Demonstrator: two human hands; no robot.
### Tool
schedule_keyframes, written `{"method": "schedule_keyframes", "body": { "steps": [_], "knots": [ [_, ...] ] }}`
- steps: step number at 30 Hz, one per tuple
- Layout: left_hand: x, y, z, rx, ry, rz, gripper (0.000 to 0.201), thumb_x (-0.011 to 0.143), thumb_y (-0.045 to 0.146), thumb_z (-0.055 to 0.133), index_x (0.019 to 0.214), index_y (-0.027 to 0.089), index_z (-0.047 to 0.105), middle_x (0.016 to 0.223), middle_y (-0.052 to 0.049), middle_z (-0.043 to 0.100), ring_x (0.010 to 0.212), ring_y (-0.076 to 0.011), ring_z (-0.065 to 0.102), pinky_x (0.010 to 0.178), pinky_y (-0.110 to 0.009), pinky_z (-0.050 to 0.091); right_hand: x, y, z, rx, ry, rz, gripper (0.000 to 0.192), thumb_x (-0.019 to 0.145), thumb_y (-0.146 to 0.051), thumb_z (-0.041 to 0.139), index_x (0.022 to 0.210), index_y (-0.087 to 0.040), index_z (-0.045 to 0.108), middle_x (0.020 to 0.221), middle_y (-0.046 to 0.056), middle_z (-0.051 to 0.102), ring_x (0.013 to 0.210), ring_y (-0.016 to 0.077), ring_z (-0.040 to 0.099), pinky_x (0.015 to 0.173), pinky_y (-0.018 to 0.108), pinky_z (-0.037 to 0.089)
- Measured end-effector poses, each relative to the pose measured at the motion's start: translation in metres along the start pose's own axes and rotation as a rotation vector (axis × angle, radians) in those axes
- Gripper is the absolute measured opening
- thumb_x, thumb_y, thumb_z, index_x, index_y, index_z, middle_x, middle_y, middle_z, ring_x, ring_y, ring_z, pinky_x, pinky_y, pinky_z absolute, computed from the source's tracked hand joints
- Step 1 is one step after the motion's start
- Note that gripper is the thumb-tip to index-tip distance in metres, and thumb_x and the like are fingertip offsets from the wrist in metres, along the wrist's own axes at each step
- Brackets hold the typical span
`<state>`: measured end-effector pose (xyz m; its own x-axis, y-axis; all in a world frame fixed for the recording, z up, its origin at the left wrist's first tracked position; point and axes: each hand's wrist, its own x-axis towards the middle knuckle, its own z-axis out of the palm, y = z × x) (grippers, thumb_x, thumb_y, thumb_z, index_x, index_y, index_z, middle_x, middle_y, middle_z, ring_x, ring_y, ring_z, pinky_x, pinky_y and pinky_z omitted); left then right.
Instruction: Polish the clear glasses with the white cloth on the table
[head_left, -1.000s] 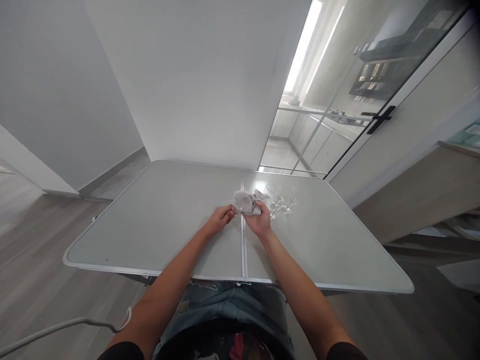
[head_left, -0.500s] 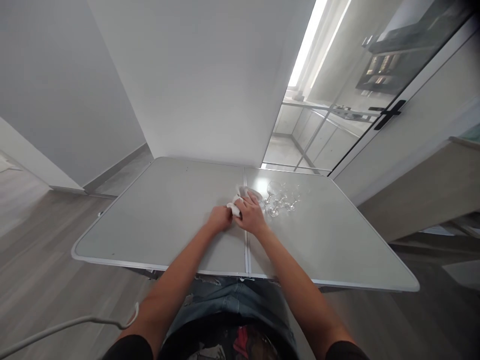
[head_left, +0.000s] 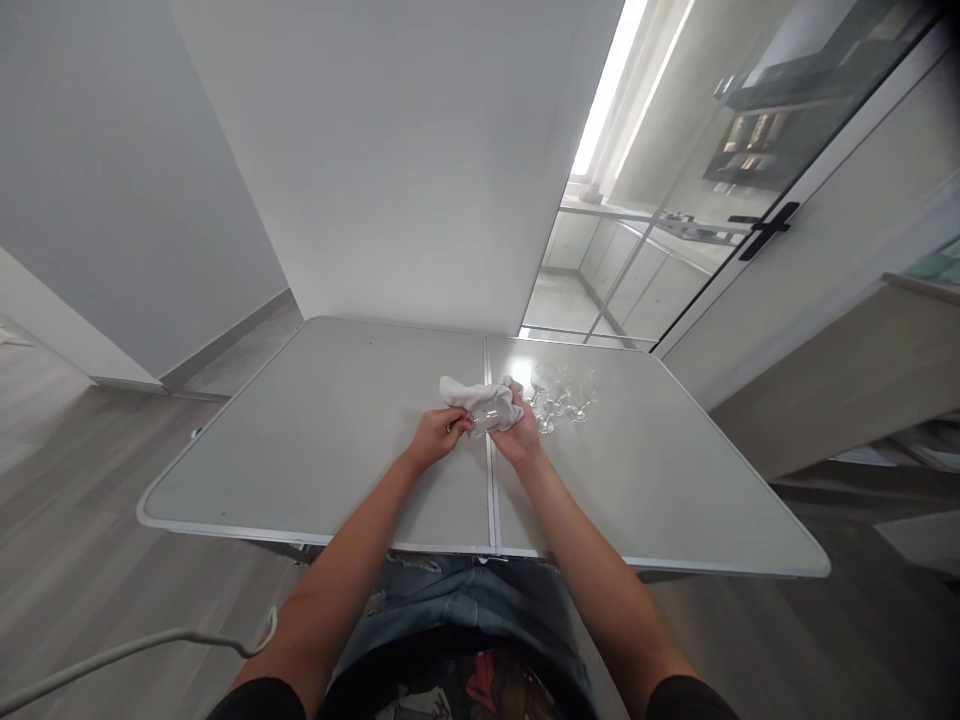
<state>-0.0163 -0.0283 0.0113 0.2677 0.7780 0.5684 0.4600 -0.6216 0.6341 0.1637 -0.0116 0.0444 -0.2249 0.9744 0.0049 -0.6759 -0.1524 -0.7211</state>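
Observation:
A clear glass point(head_left: 491, 413) lies tilted sideways between my two hands, above the middle of the table. My left hand point(head_left: 438, 436) is closed in a pinch on its left end, seemingly the stem. A white cloth point(head_left: 466, 393) drapes along the glass's far side and bunches at its right end. There, my right hand point(head_left: 523, 428) is wrapped around the cloth and the glass's right end, palm turned up. Just right of that hand, several clear stemmed glasses point(head_left: 550, 378) are grouped on the table; their outlines blend together.
The light grey folding table point(head_left: 315, 430) has a metal seam point(head_left: 492, 500) down its middle and a raised pale rim. Beyond its far edge rises a white wall point(head_left: 390, 170). A glazed door with a black handle point(head_left: 769, 230) is at the right. A white cable point(head_left: 172, 637) crosses at lower left.
My right hand has rolled from palm down to palm up, bringing the glass into clearer view. The cloth is spread out further left, and my left hand has shifted slightly left.

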Motion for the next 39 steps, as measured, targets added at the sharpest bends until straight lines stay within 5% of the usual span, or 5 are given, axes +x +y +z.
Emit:
{"method": "schedule_keyframes", "body": {
  "steps": [10, 15, 24, 33, 39],
  "knots": [
    [0.006, 0.003, 0.007, -0.346, 0.236, -0.293, 0.042, 0.094, 0.052, 0.050, 0.074, 0.017, 0.062, 0.054, 0.004, 0.044, 0.050, -0.0103, 0.038, 0.050, -0.024, 0.030, -0.027, 0.054, 0.019, -0.641, 0.121, -0.594, 0.009, 0.092, -0.030, 0.058, 0.097, -0.026, 0.051, 0.082, -0.002, 0.056, 0.078, 0.0142, 0.058, 0.080, 0.031, 0.054],
    [0.006, 0.005, 0.004, -0.329, 0.261, -0.308, 0.032, 0.084, 0.038, 0.058, 0.061, 0.016, 0.053, 0.055, 0.004, 0.044, 0.053, -0.0093, 0.036, 0.051, -0.023, 0.028, -0.027, 0.038, 0.013, -1.466, -0.285, -0.875, 0.023, 0.085, -0.010, 0.046, 0.104, -0.020, 0.056, 0.114, 0.012, 0.063, 0.128, 0.0289, 0.050, 0.115, 0.060, 0.030],
    [0.001, -0.005, 0.002, 0.143, 0.102, -0.115, 0.019, 0.079, 0.026, 0.058, 0.062, 0.016, 0.058, 0.059, -0.004, 0.061, 0.052, -0.0124, 0.048, 0.053, -0.025, 0.032, -0.019, -0.015, 0.042, -1.935, -0.466, -0.723, 0.030, 0.090, -0.017, 0.048, 0.117, -0.022, 0.059, 0.114, 0.012, 0.068, 0.121, 0.0298, 0.053, 0.117, 0.056, 0.021],
    [-0.002, 0.000, -0.003, 0.152, -0.006, 0.003, 0.034, 0.093, 0.044, 0.056, 0.075, 0.019, 0.070, 0.063, -0.002, 0.066, 0.053, -0.0110, 0.050, 0.057, -0.023, 0.037, 0.004, -0.047, 0.011, -0.935, -0.281, -0.048, 0.022, 0.087, -0.043, 0.064, 0.088, -0.021, 0.065, 0.083, 0.000, 0.065, 0.076, 0.0161, 0.057, 0.070, 0.027, 0.045],
    [0.004, 0.011, -0.005, -0.118, 0.085, -0.086, 0.042, 0.092, 0.046, 0.055, 0.065, 0.016, 0.064, 0.058, 0.000, 0.057, 0.054, -0.0102, 0.046, 0.055, -0.023, 0.035, -0.004, -0.008, 0.006, -0.183, 0.004, -0.089, 0.025, 0.085, -0.048, 0.067, 0.097, -0.026, 0.065, 0.094, 0.001, 0.068, 0.088, 0.0163, 0.064, 0.076, 0.029, 0.054]
  ]
}}
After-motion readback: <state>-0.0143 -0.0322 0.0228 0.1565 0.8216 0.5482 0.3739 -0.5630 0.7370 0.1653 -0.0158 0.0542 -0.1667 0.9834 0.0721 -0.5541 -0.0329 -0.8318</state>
